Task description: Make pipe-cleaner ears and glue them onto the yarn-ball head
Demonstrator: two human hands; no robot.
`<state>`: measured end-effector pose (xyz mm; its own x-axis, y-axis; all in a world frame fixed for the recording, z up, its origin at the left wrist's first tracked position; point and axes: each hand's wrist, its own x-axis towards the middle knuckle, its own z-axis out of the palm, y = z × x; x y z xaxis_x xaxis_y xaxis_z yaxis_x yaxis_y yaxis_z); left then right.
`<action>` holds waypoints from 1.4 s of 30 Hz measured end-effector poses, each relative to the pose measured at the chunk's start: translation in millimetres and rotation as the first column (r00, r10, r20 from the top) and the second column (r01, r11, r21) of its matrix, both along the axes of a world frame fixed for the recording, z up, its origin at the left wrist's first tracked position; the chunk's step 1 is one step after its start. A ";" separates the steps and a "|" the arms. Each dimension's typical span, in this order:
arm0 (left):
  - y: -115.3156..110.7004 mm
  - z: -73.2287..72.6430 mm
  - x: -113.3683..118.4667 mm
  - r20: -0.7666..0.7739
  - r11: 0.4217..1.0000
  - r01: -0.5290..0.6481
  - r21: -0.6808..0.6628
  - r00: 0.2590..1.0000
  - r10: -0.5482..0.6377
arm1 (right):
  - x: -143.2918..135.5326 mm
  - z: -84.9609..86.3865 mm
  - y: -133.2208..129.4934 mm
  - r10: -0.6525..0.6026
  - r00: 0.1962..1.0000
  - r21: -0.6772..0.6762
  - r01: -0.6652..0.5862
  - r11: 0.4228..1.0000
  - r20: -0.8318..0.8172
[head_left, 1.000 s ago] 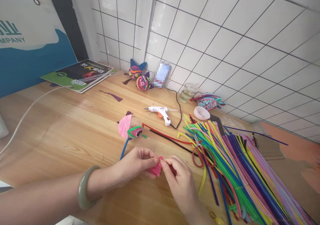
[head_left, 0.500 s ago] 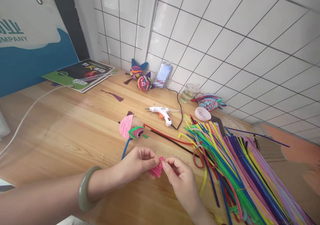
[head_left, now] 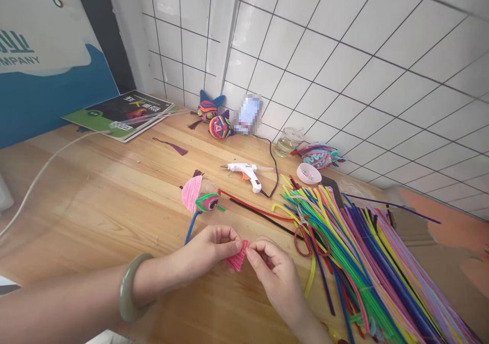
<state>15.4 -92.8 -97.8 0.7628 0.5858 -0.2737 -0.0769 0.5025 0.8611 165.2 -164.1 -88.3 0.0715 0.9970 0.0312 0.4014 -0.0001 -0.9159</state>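
Between my two hands is a small folded piece of bright pink pipe cleaner (head_left: 237, 260), ridged in rows. My left hand (head_left: 217, 243) pinches its upper left edge between thumb and forefinger. My right hand (head_left: 272, 267) grips its upper right corner with thumb and fingertips. Just beyond my left hand lies a round ornament (head_left: 192, 193), partly wrapped in light pink, with a green-rimmed eye on it. A blue pipe cleaner (head_left: 191, 228) runs from the ornament toward my left wrist.
A white glue gun (head_left: 246, 173) lies mid-table. Red-handled scissors (head_left: 302, 234) rest on a large bundle of coloured pipe cleaners (head_left: 367, 257) at right. Finished ornaments (head_left: 220, 127), a phone (head_left: 248, 114), a glass cup (head_left: 286, 143) and a pink bowl (head_left: 308, 173) stand near the tiled wall.
The view has shifted very slightly. Both hands keep their pinch on the pink pipe cleaner piece, with hardly any other movement.
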 end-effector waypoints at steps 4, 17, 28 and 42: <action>-0.9 2.8 -1.4 0.014 1.000 0.009 0.017 1.000 -0.009 | 1.5 0.1 -0.2 0.000 0.998 -0.030 -0.002 1.000 -0.061; -5.0 3.6 -4.0 0.195 0.958 0.129 -0.257 0.978 -0.080 | 7.8 -1.1 0.2 0.080 0.904 -0.162 -0.162 0.973 -0.420; -7.2 0.4 -2.4 0.251 0.926 0.190 -0.326 0.962 -0.109 | 3.6 5.5 -1.8 0.163 0.865 -0.058 -0.216 0.975 -0.475; -9.0 1.8 -3.5 0.293 0.869 0.306 -0.389 0.935 -0.198 | 0.6 -7.0 -2.8 0.032 0.827 -0.091 -0.099 0.991 -0.561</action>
